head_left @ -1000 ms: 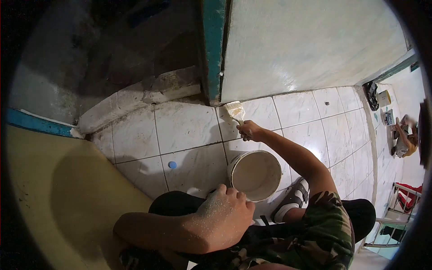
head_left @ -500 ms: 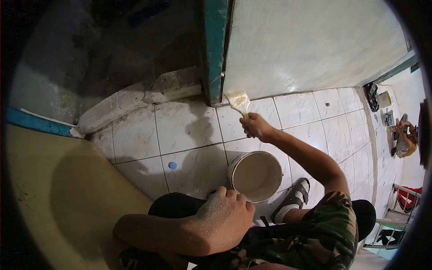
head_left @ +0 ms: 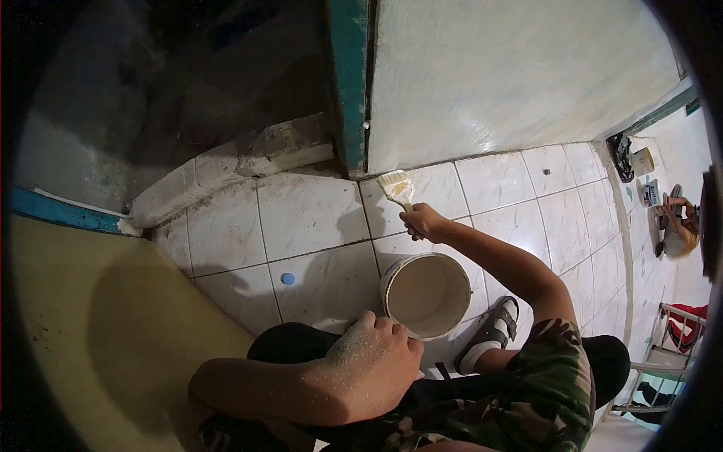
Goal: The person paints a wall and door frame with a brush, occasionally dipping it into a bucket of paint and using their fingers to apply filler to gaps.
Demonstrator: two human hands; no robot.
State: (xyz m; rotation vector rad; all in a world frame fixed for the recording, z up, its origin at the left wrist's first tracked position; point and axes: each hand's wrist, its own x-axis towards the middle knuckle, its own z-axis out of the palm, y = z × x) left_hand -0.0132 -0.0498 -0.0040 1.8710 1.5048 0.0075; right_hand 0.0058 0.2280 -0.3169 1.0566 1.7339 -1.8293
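A wide paint brush (head_left: 398,187) with pale bristles is in my right hand (head_left: 423,222), whose fingers are wrapped round its handle. The bristles are over the floor tiles close to the foot of the white wall (head_left: 520,75). Below that hand a round bucket (head_left: 388,290) stands on the tiles, with pale, cloudy liquid (head_left: 428,294) inside. My left hand (head_left: 376,354), speckled with white, rests at the bucket's near side. Its fingers are curled, and their tips are hidden from view.
A teal door frame (head_left: 350,90) rises beside a rough raised sill (head_left: 226,166). A blue cap (head_left: 288,279) lies on the tiles (head_left: 316,211). At the far right, a person (head_left: 680,226) crouches near a tub (head_left: 649,193) and a black bag (head_left: 622,158). A metal rack (head_left: 663,369) stands lower right.
My right hand and the brush have moved slightly down and left, away from the wall's foot. My left hand has barely moved.
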